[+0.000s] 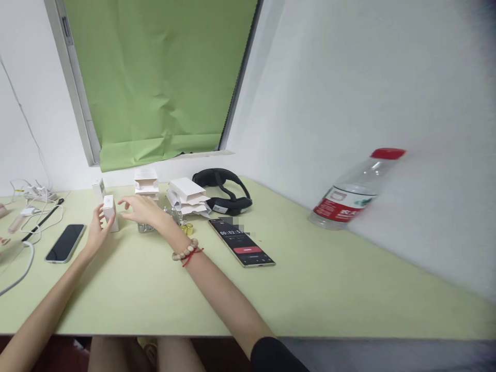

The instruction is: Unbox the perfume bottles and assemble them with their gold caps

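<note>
A small white box stands upright on the table, with the fingers of my left hand closed around its left side and front. My right hand hovers just to the right of that box, fingers spread and curved toward it, holding nothing. Another small white box stands behind the left hand. Beyond the right hand are stacked white boxes, one showing an open end. Partly hidden under the right hand and wrist lie clear glass-like items and small gold-coloured pieces.
Flattened white cartons lie beside a black headset. A phone with a running timer lies right of centre, and a dark-screened phone at left. White cables tangle at far left. A red-capped bottle stands by the wall.
</note>
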Action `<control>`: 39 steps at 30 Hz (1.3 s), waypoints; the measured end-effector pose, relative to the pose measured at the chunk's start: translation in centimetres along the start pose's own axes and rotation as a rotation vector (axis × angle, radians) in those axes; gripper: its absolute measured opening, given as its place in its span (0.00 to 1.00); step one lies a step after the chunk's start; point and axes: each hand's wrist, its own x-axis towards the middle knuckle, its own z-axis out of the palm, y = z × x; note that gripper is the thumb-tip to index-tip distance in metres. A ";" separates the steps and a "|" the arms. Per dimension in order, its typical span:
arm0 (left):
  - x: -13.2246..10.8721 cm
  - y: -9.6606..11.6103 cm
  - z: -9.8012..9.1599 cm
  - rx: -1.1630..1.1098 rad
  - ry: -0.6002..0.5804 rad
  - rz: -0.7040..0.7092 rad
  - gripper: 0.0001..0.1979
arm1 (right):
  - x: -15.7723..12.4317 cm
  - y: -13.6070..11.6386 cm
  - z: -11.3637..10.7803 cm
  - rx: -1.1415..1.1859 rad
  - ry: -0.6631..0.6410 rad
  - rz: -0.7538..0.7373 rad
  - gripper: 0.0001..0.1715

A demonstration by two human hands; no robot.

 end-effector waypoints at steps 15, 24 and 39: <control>0.2 -3.5 1.5 0.156 -0.122 0.208 0.41 | 1.6 -0.6 9.3 -0.017 0.156 -0.114 0.39; 1.0 -4.5 0.9 0.080 -0.121 0.081 0.45 | 0.4 -2.3 10.8 -0.015 0.246 -0.115 0.30; 0.5 -4.0 0.6 0.392 0.026 0.655 0.37 | -3.1 0.3 13.1 0.409 0.436 -0.141 0.40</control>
